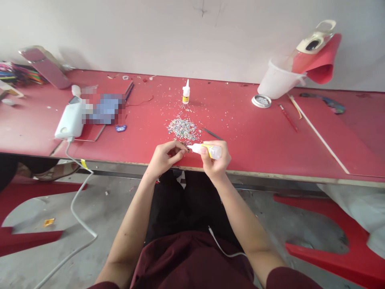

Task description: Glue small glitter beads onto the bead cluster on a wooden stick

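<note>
My right hand (217, 160) is closed round a white glue bottle (214, 151) with a yellow label, its nozzle pointing left. The nozzle tip meets a small brownish piece (188, 149) at the fingertips of my left hand (165, 157). Those fingers are pinched on the piece, which they partly cover. Just beyond both hands lies a heap of small glittery, multicoloured bits (183, 129) on the red table (249, 136). Dark tweezers (212, 133) rest to the right of the heap. A second glue bottle (186, 93) stands upright behind it.
At the left are a white power bank (69, 120) with a cable, a blurred blue item (106, 109) and a pink bottle (45, 67). A white bucket (278, 80), round lid (261, 101), red pen (288, 117) and red board (339, 132) sit at the right.
</note>
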A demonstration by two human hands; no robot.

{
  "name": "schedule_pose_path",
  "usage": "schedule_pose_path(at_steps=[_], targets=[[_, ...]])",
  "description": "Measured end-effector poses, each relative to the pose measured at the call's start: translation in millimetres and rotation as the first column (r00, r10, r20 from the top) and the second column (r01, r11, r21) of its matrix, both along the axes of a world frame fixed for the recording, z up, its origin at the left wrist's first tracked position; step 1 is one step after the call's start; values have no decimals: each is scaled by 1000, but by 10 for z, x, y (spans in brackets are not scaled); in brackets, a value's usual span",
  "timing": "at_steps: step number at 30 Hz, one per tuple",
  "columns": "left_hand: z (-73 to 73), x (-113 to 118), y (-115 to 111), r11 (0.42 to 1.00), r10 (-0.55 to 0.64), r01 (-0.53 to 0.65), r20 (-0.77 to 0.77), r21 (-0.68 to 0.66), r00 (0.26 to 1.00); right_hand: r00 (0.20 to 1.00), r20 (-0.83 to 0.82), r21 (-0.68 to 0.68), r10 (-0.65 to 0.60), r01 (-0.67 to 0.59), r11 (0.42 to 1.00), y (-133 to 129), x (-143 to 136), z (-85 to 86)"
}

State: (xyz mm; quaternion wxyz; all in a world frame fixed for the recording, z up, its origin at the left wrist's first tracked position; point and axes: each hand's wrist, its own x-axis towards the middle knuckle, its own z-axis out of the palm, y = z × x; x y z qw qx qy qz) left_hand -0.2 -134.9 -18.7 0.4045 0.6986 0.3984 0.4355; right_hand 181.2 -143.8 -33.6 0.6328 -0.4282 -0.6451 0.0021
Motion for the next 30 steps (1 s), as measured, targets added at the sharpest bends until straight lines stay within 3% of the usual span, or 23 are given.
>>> schedule_pose_path(at_steps=[9,19,30], targets=[[-16,-8,7,994,21,-14,-73,107,997,982,184,167,-37,6,986,1,-18,13],[-20,5,-9,997,29,-29,1,72,1000,986,133,223,-99,68,972,6,6,-46],[-37,13,-13,974,56,-38,-75,223,996,979,170,265,-114,66,962,6,-29,-4]])
